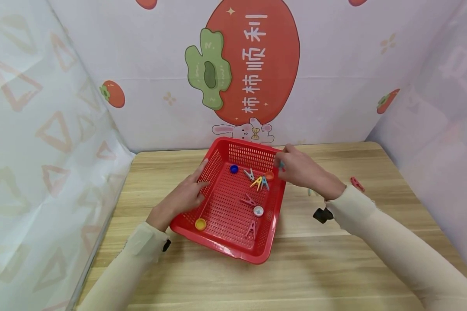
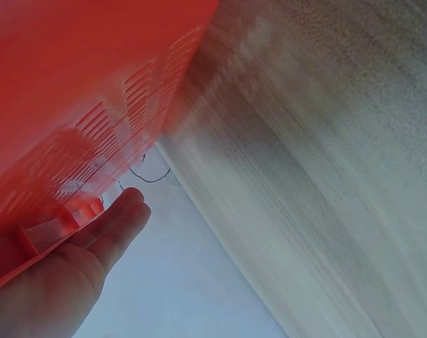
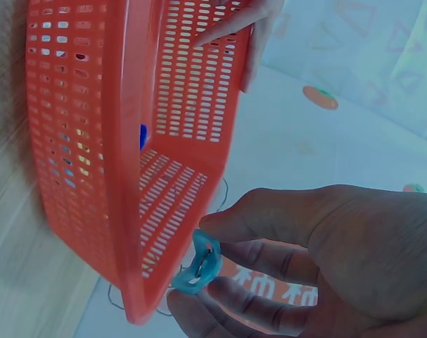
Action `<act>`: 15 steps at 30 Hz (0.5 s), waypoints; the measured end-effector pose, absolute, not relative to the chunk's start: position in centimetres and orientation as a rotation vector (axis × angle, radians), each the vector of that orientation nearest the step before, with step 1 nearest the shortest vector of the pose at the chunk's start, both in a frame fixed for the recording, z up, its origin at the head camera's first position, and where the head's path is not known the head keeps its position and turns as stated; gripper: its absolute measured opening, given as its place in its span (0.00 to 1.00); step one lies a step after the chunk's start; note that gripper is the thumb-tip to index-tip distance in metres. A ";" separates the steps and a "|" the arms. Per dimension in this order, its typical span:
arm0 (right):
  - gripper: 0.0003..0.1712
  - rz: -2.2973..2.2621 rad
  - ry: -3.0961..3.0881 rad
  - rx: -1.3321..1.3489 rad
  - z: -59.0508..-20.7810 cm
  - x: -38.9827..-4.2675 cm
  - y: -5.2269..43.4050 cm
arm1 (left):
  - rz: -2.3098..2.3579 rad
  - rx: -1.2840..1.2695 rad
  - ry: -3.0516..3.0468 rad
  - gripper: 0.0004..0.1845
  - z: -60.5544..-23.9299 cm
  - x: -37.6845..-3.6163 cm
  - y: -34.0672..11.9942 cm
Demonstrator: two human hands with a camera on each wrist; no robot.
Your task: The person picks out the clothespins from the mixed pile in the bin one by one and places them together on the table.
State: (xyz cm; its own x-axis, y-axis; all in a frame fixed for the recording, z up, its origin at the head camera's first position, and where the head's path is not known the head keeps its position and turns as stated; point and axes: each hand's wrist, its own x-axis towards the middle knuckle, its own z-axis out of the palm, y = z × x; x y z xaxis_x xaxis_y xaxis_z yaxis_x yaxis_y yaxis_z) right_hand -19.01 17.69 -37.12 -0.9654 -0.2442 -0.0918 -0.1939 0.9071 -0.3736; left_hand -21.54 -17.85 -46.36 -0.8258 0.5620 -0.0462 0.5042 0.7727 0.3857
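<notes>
Your right hand (image 3: pixel 361 246), closest to the right-wrist camera, is pinching a blue clothespin (image 3: pixel 207 269) and hovering over the red basket's (image 1: pixel 218 247) upper right edge in the head view. Your left hand (image 1: pixel 184 196) is gripping the basket's left rim. Inside, clothespins (image 1: pixel 258 183) and a yellow cap (image 1: pixel 200 224), lower left, are lying; a red clothespin (image 1: pixel 357 184) is resting on the table (image 1: pixel 334 268) at frame right.

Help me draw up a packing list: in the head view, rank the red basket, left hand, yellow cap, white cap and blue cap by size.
1. Red basket
2. Left hand
3. Yellow cap and white cap: too alike to rank
4. Blue cap
</notes>
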 end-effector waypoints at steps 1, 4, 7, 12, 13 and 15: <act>0.11 -0.556 2.935 -0.335 -37.1 -18.9 17.9 | 0.537 0.856 2.810 0.28 -46.4 -21.6 -17.8; 0.11 -0.558 2.941 -0.326 -37.1 -18.6 18.4 | 0.527 0.869 2.815 0.28 -46.4 -21.6 -17.8; 0.12 -0.555 2.955 -0.325 -37.1 -18.3 18.9 | 0.533 0.868 2.811 0.28 -46.3 -21.5 -17.8; 0.11 -0.575 2.963 -0.299 -37.2 -17.7 19.8 | 0.538 0.872 2.806 0.28 -46.2 -21.5 -17.8; 0.11 -0.581 2.961 -0.292 -37.2 -17.6 20.0 | 0.538 0.870 2.807 0.28 -46.3 -21.5 -17.8; 0.11 -0.583 2.963 -0.283 -37.1 -17.4 20.2 | 0.541 0.862 2.808 0.28 -46.4 -21.5 -17.8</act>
